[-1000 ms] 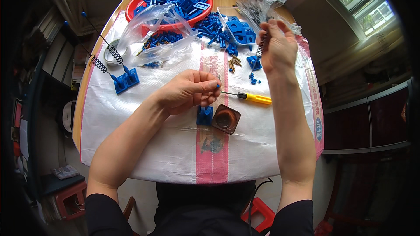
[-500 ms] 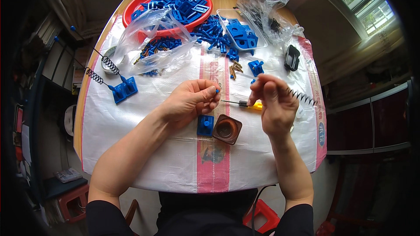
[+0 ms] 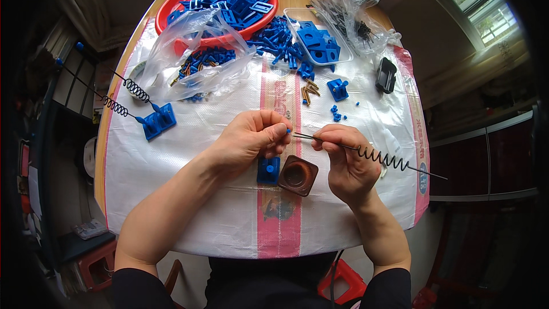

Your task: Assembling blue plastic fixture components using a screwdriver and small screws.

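Observation:
Between the thumb and fingers of my left hand (image 3: 258,135) is a small blue plastic piece (image 3: 288,131), mostly covered by the fingertips. My right hand (image 3: 347,163) pinches a black coiled spring wire (image 3: 382,159). One straight end of it points left, close to the blue piece; whether they touch I cannot tell. The other end sticks out to the right past the coils. Below my hands lie a blue base plate with a round peg (image 3: 268,170) and a brown square cup (image 3: 298,175). The yellow-handled screwdriver seen earlier is largely hidden by my right hand.
Farther back stand a red basin (image 3: 273,16) of blue parts, a clear bag (image 3: 154,77) with screws, and a clear tray (image 3: 347,57). Small blue bits (image 3: 336,115) lie beyond my right hand. At left, a blue base (image 3: 158,121) carries two upright springs.
My right hand has lowered and turned, bringing the spring wire's end leftward to the blue piece. Small blue bits and the screwdriver's place are differently covered. My left hand has hardly moved.

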The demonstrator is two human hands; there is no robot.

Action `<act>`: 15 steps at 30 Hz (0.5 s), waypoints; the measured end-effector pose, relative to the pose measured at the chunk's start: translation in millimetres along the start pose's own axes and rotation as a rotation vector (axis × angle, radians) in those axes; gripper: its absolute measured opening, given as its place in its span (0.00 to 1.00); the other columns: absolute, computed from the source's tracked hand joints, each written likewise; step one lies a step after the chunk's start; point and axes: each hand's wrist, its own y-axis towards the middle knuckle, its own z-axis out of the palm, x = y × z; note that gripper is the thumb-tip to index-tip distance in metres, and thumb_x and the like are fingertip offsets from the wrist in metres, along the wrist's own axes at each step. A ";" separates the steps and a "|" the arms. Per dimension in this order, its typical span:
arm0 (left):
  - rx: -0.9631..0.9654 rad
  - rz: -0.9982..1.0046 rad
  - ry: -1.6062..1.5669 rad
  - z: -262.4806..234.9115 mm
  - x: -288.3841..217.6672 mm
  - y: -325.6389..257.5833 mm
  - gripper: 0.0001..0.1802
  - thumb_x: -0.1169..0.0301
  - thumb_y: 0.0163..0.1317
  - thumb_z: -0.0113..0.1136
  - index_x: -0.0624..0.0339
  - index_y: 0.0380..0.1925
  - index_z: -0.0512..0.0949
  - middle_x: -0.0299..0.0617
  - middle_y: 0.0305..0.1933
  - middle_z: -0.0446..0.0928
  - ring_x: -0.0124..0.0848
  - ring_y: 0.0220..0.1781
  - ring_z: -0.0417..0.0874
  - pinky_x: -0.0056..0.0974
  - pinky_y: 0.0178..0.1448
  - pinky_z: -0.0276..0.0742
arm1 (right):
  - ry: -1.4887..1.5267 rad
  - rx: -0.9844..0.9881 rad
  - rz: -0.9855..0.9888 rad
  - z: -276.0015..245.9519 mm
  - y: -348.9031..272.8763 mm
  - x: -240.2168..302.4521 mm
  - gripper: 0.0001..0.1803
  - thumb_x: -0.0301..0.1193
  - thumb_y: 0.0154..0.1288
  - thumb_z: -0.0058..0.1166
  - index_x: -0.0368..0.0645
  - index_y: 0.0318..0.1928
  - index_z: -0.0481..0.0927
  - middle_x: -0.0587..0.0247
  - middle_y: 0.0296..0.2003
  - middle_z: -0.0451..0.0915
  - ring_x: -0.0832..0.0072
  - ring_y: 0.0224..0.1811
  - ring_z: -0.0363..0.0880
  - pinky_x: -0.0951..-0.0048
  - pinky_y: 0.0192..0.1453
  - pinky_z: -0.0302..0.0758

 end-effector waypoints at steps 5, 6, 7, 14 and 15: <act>0.009 0.005 0.033 -0.2 -0.5 -0.4 0.09 0.66 0.69 0.58 0.60 0.41 0.76 0.36 0.32 0.76 0.21 0.31 0.75 0.24 0.34 0.69 | -0.089 0.096 -0.106 -0.2 2.9 -2.6 0.05 0.17 0.68 0.51 0.31 0.44 0.75 0.51 0.37 0.80 0.72 0.36 0.81 0.74 0.41 0.81; 0.011 0.006 0.036 0.4 -1.3 -1.0 0.09 0.66 0.69 0.58 0.60 0.41 0.76 0.36 0.32 0.76 0.21 0.31 0.75 0.24 0.34 0.69 | -0.091 0.103 -0.103 0.3 3.0 -2.2 0.05 0.17 0.68 0.51 0.31 0.44 0.75 0.51 0.38 0.80 0.72 0.36 0.81 0.74 0.41 0.81; 0.012 0.008 0.039 0.8 -1.6 -1.3 0.09 0.66 0.69 0.58 0.60 0.41 0.76 0.36 0.32 0.76 0.21 0.31 0.75 0.24 0.34 0.69 | -0.092 0.110 -0.099 0.6 3.0 -1.8 0.05 0.17 0.68 0.51 0.31 0.44 0.75 0.51 0.38 0.80 0.72 0.36 0.81 0.74 0.41 0.81; 0.011 0.005 0.060 0.7 -1.7 -1.2 0.09 0.66 0.69 0.58 0.61 0.41 0.76 0.35 0.33 0.77 0.21 0.31 0.75 0.24 0.34 0.69 | -0.040 0.028 -0.012 4.9 1.1 1.0 0.08 0.15 0.60 0.60 0.33 0.40 0.78 0.54 0.37 0.83 0.62 0.39 0.83 0.69 0.43 0.80; 0.012 0.005 0.057 1.0 -1.9 -1.2 0.09 0.66 0.69 0.58 0.61 0.41 0.76 0.35 0.33 0.77 0.21 0.31 0.75 0.24 0.34 0.69 | -0.040 0.027 -0.010 4.9 1.0 0.7 0.08 0.15 0.59 0.60 0.33 0.40 0.78 0.54 0.37 0.83 0.62 0.39 0.83 0.69 0.43 0.80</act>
